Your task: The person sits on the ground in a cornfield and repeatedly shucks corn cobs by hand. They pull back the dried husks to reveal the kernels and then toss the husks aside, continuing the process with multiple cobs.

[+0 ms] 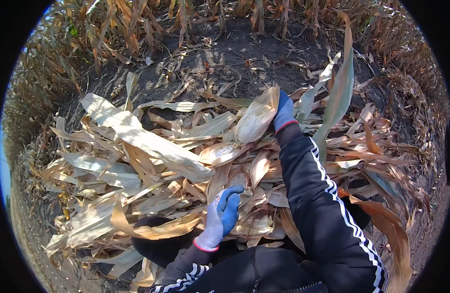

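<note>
My right hand [285, 110], in a blue-coated knit glove with a red cuff edge, reaches forward to the far side of the heap of dry corn husks and leaves [184, 130]. It is against the right side of a pale, husk-covered corn ear [257, 119]. Its fingers are hidden, so its grip on the ear cannot be made out. Just below lies another pale husk [219, 154], cupped and partly open. Closer to my body, my left hand [225, 214], gloved alike, hovers over the heap with fingers half curled and nothing visible in them.
Dry standing corn stalks [144, 25] line the far side, with bare dark soil [225, 62] before them. A long corn leaf [336, 99] arches up beside my right forearm. A brown leaf [388, 223] curls at right, and another [162, 230] lies across my left leg.
</note>
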Motion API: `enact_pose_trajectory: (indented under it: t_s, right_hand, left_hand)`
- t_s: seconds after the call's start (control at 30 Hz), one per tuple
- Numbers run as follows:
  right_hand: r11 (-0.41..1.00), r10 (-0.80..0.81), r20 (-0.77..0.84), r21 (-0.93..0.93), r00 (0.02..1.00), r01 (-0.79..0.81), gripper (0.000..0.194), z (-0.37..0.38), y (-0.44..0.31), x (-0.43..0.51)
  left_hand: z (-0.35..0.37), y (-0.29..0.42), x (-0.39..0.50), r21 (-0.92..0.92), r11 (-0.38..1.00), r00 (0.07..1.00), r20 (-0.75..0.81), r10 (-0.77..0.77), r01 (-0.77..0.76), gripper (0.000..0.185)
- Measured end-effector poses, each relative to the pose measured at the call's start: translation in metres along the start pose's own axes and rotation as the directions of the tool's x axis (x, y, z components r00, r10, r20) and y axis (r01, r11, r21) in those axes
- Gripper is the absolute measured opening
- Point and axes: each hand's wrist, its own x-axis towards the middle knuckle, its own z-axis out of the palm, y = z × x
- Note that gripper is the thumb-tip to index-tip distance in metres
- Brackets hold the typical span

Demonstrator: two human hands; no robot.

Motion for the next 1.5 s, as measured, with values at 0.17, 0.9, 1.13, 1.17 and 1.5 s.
enact_pose_trajectory:
  t_s: [0.17,0.9,1.13,1.17,1.5]
  right_hand:
    - [0.932,-0.302,-0.031,-0.218,0.953,0.288,0.03,0.081,-0.006,-0.02]
    - [0.999,-0.027,-0.055,0.046,0.998,0.029,0.036,0.05,0.007,-0.047]
    - [0.92,-0.226,-0.182,-0.362,0.957,0.149,0.037,0.095,-0.027,-0.114]
    - [0.886,-0.248,-0.349,-0.459,0.903,0.066,0.038,0.104,-0.017,-0.122]
    - [0.782,0.568,0.137,-0.397,0.811,-0.48,0.058,0.057,-0.011,-0.08]
  left_hand:
    - [-0.028,0.045,0.061,0.172,0.72,0.652,-0.324,0.686,-0.672,0.07]
    - [-0.03,0.039,0.075,0.497,0.714,0.752,-0.168,0.637,-0.494,0.064]
    - [0.014,0.036,0.143,0.693,0.592,0.906,0.242,0.347,-0.412,0.06]
    - [0.017,0.029,0.139,0.693,0.598,0.9,0.18,0.396,-0.402,0.051]
    - [0.017,-0.008,0.142,0.681,0.408,0.667,0.16,0.728,-0.608,0.035]
